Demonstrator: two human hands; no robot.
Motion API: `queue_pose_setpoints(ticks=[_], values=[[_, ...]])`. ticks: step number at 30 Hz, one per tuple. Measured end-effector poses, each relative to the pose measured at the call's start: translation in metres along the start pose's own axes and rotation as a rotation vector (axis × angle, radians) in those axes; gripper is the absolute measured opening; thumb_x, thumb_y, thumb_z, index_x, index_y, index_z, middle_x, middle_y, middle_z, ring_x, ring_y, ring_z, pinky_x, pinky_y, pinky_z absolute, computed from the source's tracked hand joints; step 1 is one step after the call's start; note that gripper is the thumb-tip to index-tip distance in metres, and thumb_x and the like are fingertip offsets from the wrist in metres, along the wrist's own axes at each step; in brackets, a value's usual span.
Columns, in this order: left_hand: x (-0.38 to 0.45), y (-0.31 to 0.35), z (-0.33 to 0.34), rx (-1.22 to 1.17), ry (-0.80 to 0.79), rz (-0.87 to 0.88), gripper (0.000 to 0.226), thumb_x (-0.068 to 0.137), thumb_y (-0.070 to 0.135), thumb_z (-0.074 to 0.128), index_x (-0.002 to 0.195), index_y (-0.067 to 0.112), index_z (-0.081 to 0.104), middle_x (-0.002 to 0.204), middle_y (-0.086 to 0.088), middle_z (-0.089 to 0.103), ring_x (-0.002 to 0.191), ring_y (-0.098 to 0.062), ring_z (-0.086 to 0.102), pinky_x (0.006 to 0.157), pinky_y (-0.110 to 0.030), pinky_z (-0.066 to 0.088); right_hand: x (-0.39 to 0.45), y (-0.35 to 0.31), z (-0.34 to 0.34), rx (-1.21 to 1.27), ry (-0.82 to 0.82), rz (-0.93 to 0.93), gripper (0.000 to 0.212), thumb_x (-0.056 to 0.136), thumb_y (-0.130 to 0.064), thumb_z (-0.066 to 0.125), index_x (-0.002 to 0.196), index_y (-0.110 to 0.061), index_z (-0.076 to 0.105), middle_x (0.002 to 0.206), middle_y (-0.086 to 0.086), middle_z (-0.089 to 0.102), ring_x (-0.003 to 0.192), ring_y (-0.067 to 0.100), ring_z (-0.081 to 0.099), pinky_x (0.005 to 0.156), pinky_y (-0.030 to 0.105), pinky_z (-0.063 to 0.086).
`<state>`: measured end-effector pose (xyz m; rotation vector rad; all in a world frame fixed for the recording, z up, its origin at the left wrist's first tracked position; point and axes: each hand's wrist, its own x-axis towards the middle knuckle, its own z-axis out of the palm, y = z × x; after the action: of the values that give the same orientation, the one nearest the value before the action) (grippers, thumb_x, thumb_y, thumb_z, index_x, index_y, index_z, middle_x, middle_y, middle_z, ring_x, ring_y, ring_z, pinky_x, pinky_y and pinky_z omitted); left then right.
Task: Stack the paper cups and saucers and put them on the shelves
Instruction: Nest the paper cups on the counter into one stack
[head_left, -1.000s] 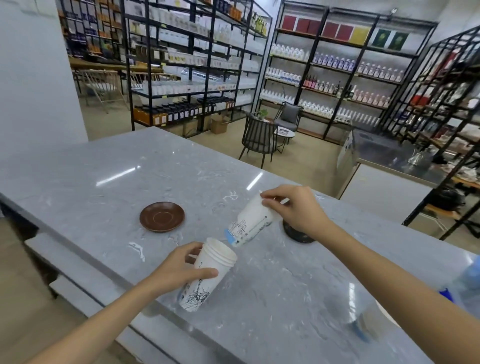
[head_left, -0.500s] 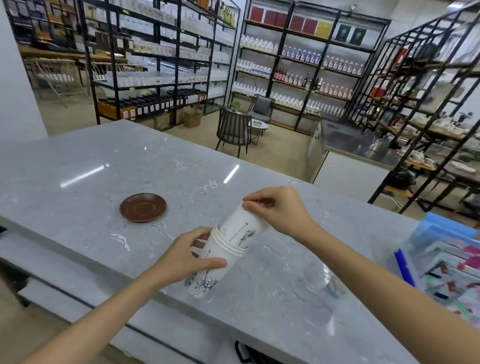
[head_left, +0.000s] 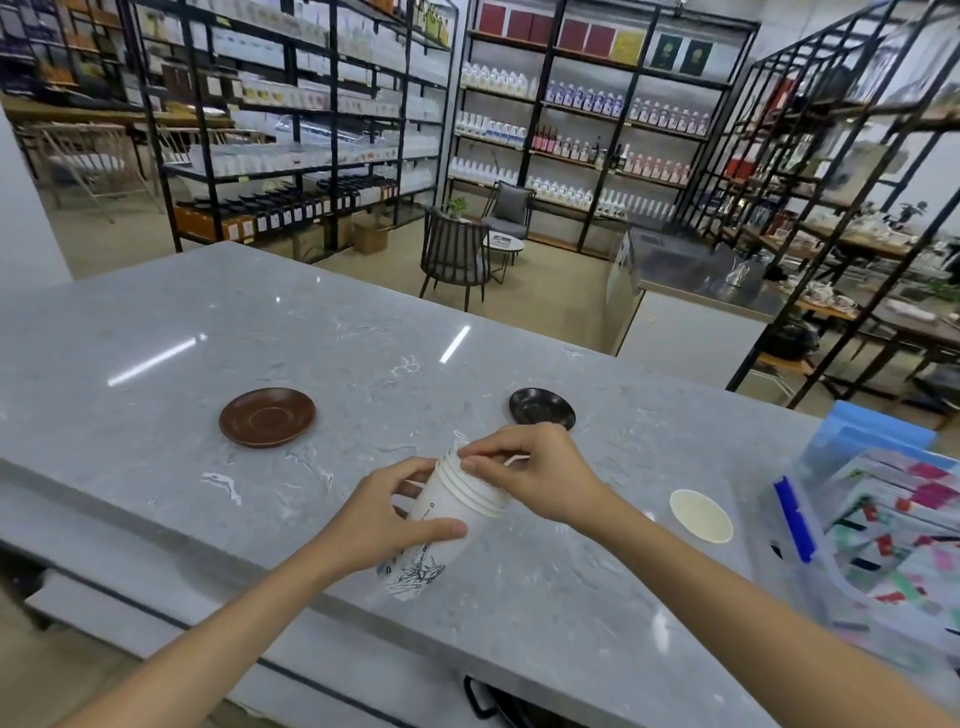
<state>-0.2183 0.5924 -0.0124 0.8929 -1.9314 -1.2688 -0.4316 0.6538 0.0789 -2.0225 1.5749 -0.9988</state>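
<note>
Several nested paper cups (head_left: 447, 519) sit tilted in my left hand (head_left: 387, 519), gripped round the wall to brace them, while my right hand (head_left: 535, 475) pinches the rims, seating the stack.

No lettering is legible: small dark print on the white paper cup stack (head_left: 441, 525) and the shelf bottle labels (head_left: 582, 98) blur beyond reading.

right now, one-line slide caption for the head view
Both hands nest white paper cups over a grey marble counter; round brown saucer and black saucer wait.
</note>
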Motion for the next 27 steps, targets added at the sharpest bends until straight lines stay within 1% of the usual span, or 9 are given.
queue_pose_setpoints(ticks=[3,6,11,14,18,21,23,25,27], values=[[0.009,0.002,0.011,-0.001,0.006,-0.003,0.069,0.06,0.051,0.097,0.123,0.045,0.069,0.114,0.019,0.075,0.103,-0.007,0.071,0.072,-0.023,0.06,-0.003,0.012,-0.007,0.02,-0.009,0.013,0.015,0.088,-0.022,0.078,0.103,-0.021,0.082,0.092,-0.021,0.073,0.089,0.0,0.071,0.076,0.007,0.047],[0.02,0.005,0.025,0.005,0.007,-0.002,0.07,0.058,0.054,0.097,0.121,0.048,0.068,0.114,0.021,0.074,0.104,-0.005,0.07,0.072,-0.023,0.06,-0.005,0.026,-0.016,0.045,-0.006,0.025,0.016,0.087,-0.024,0.079,0.103,-0.022,0.081,0.092,-0.024,0.073,0.089,-0.003,0.07,0.076,0.006,0.047],[0.038,0.009,0.054,0.027,-0.007,-0.009,0.077,0.052,0.066,0.094,0.123,0.052,0.066,0.114,0.024,0.074,0.105,-0.001,0.07,0.071,-0.022,0.06,-0.011,0.054,-0.038,0.068,0.001,0.066,0.015,0.086,-0.027,0.08,0.101,-0.026,0.081,0.086,-0.033,0.072,0.087,-0.003,0.071,0.077,0.009,0.05],[0.051,0.011,0.073,0.036,-0.024,-0.028,0.076,0.053,0.066,0.094,0.122,0.051,0.066,0.112,0.024,0.074,0.103,-0.002,0.071,0.071,-0.023,0.062,-0.017,0.071,-0.054,0.053,-0.004,0.092,0.014,0.089,-0.029,0.076,0.102,-0.026,0.081,0.09,-0.029,0.074,0.087,-0.004,0.07,0.076,0.009,0.049],[0.071,0.011,0.1,0.036,-0.031,-0.077,0.075,0.053,0.063,0.093,0.122,0.045,0.068,0.112,0.024,0.073,0.101,0.001,0.07,0.071,-0.024,0.06,-0.033,0.096,-0.087,-0.046,0.038,0.106,0.013,0.093,-0.03,0.071,0.101,-0.026,0.08,0.093,-0.021,0.075,0.09,-0.003,0.069,0.077,0.006,0.047],[0.082,0.008,0.119,0.031,-0.043,-0.115,0.076,0.052,0.063,0.092,0.121,0.043,0.068,0.11,0.021,0.074,0.1,0.0,0.07,0.07,-0.021,0.058,-0.052,0.121,-0.126,-0.099,0.058,0.163,0.01,0.093,-0.028,0.071,0.099,-0.026,0.08,0.095,-0.018,0.076,0.085,-0.001,0.068,0.075,0.006,0.046],[0.088,0.006,0.133,0.022,-0.061,-0.135,0.074,0.052,0.063,0.091,0.12,0.044,0.068,0.11,0.022,0.074,0.099,0.002,0.069,0.068,-0.018,0.057,-0.068,0.142,-0.152,-0.162,0.039,0.217,0.01,0.094,-0.029,0.07,0.097,-0.027,0.079,0.095,-0.017,0.077,0.079,0.0,0.068,0.073,0.007,0.046],[0.093,0.004,0.15,0.015,-0.079,-0.153,0.073,0.052,0.062,0.092,0.118,0.045,0.068,0.11,0.025,0.073,0.099,0.005,0.068,0.068,-0.018,0.058,-0.086,0.164,-0.175,-0.224,-0.003,0.272,0.009,0.094,-0.03,0.069,0.096,-0.03,0.078,0.093,-0.02,0.074,0.078,-0.001,0.067,0.07,0.006,0.046],[0.098,0.0,0.166,0.012,-0.083,-0.173,0.072,0.054,0.057,0.094,0.12,0.043,0.068,0.111,0.019,0.075,0.1,0.005,0.069,0.07,-0.019,0.059,-0.105,0.187,-0.191,-0.274,-0.056,0.328,0.009,0.094,-0.029,0.069,0.098,-0.032,0.077,0.094,-0.022,0.071,0.079,0.002,0.068,0.07,0.008,0.047]])
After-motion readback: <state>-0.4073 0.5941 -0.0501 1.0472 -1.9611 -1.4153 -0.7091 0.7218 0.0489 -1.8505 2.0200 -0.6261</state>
